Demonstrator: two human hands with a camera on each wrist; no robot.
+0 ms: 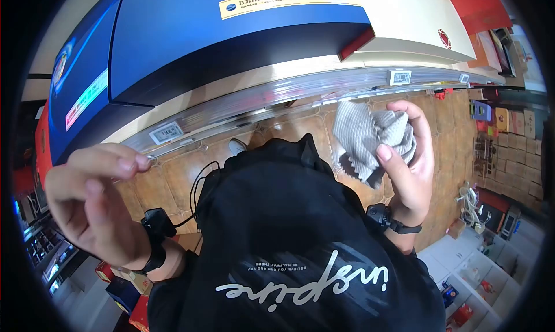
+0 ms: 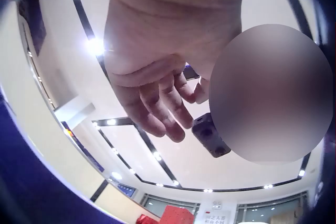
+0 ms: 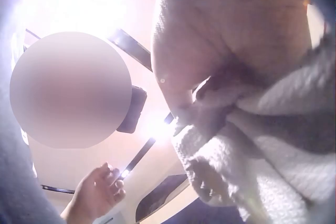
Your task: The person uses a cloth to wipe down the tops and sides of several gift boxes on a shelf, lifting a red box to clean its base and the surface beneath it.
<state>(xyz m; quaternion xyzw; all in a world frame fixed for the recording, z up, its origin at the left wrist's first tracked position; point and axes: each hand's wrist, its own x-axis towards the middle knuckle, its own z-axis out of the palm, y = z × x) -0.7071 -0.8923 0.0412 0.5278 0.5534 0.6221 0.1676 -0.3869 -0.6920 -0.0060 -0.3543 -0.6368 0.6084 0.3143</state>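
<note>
A crumpled grey striped cloth [image 1: 359, 134] is gripped in my right hand [image 1: 415, 179], thumb across its front and fingers behind. Its zigzag-cut edge hangs down on the left, and in the right wrist view the bunched cloth [image 3: 262, 166] fills the lower right. My left hand [image 1: 104, 216] is raised on the other side, in front of the shelf edge. Its fingers [image 2: 176, 106] bend loosely in the left wrist view, with nothing between them. Nearest to it stands a large blue box [image 1: 87, 95] with a printed label.
A wide blue box [image 1: 231, 49] and a cream box [image 1: 419, 26] stand on the shelf ahead. Electronic price tags [image 1: 166, 133] line the clear shelf rail [image 1: 243, 109]. Below lies a brown tiled floor [image 1: 445, 141]. White cubbies [image 1: 462, 262] are at the lower right.
</note>
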